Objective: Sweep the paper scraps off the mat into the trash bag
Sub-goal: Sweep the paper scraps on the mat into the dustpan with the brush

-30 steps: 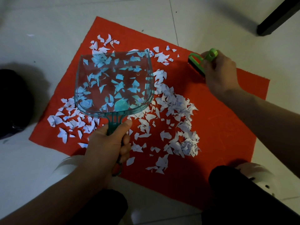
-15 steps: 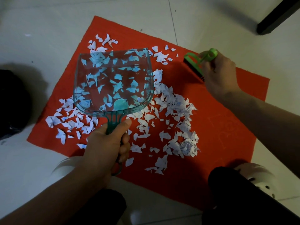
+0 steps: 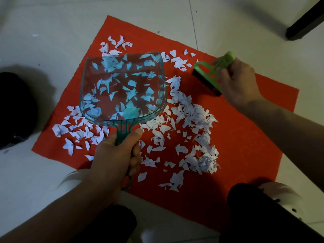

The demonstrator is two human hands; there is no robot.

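Gripping the handle of a clear teal dustpan [image 3: 122,88], the left hand [image 3: 114,155] has its fingers and thumb curled round the stem and holds the pan over the left half of the red mat [image 3: 249,146], though whether the far lip touches the mat cannot be told. The right hand [image 3: 236,81] is wrapped round the handle of a green brush [image 3: 210,74], whose dark bristles sit on the mat near its far right edge, just beyond the small scatter of paper scraps [image 3: 189,123] at the top. Most scraps lie in a broad band across the middle of the mat; more show through the pan's clear floor, and it is hard to say which lie in it and which beneath. The trash bag [image 3: 14,109] appears to be the dark mass on the floor beside the mat's left edge. The likely trouble is the light paper: a fast stroke could flick pieces off the mat onto the tiles, and a pan lip held off the cloth would let scraps slide under it. The thin mat could also bunch up under the bristles, and tilting the pan on the way to the bag could spill its load.
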